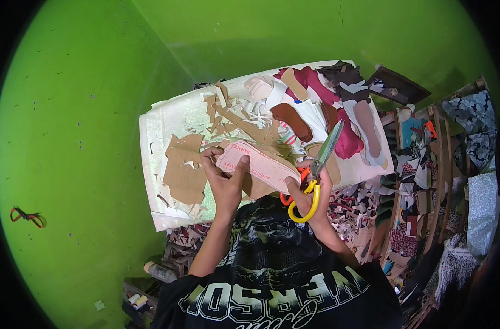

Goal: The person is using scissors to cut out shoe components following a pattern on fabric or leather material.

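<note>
A pink sole-shaped cardboard piece [256, 164] is gripped by the closed left hand [225, 176] at the picture's centre, while yellow-handled scissors [318, 171] are held in the closed right hand [310, 192], blades pointing toward one o'clock. A clean cut is best had by turning the piece into the blades. Open room lies toward nine o'clock on the pale work board [156, 164]; brown offcuts [187, 172] and stacked shoe insoles [315, 107] crowd eleven to two.

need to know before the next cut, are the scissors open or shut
Shut, as far as shows: the scissors in the right hand show one narrow blade line pointing up and away, with no visible gap. The pink sole-shaped piece is not between them.
</note>
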### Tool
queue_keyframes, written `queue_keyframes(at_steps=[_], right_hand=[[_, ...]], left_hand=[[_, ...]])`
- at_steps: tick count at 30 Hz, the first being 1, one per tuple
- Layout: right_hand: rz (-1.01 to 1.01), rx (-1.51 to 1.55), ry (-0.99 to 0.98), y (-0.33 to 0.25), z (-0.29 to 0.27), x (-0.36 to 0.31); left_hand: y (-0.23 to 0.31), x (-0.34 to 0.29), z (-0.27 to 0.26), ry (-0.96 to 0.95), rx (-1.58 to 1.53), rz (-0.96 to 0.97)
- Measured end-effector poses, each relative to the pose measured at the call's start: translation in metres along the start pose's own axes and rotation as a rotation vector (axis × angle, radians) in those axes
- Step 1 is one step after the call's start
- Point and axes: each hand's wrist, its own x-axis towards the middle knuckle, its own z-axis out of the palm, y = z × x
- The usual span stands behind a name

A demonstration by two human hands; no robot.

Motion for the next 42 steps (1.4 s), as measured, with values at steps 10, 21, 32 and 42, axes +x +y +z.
queue_keyframes(at_steps=[10,21,32,42], right_hand=[[-0.06,-0.051,0.031,-0.001,0.002,0.001],[0.026,0.035,-0.052,0.003,0.003,-0.004],[0.005,0.009,-0.158,0.005,0.004,-0.012],[0.101,0.037,-0.214,0.004,0.006,-0.018]], left_hand=[[-0.002,-0.002,-0.002,0.009,-0.196,-0.13],[-0.009,0.001,-0.002,0.019,-0.298,-0.149],[0.007,-0.002,0.009,0.096,-0.354,-0.14],[-0.003,0.001,-0.002,-0.083,-0.256,-0.385]])
